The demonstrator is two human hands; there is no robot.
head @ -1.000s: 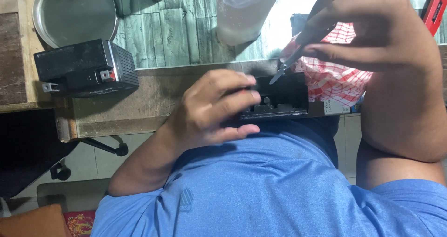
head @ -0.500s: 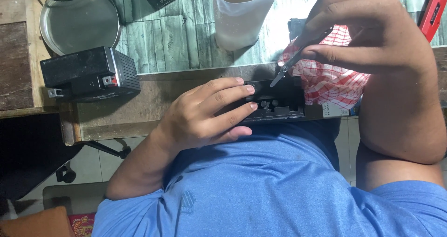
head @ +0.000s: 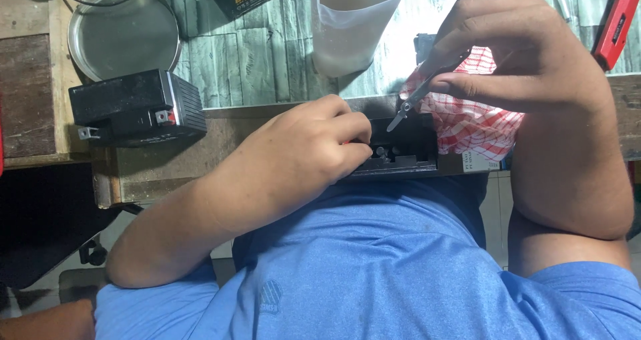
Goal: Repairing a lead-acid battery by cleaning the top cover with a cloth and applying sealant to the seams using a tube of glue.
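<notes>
Black battery (head: 400,154) sits at the bench edge, gripped by the left hand (head: 314,149). Right hand (head: 527,53) pinches small pliers (head: 417,98) above it, beside a red checked cloth (head: 467,123). Another battery (head: 137,106) stands well apart.

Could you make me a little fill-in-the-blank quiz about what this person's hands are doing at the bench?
1. The right hand holds small metal ____ over the black battery.
2. The left hand rests on that battery's ____ end.
3. Under the right hand lies a red-and-white ____ cloth.
4. A second black battery sits below a round metal ____.

Missing words: pliers; left; checked; lid
</notes>
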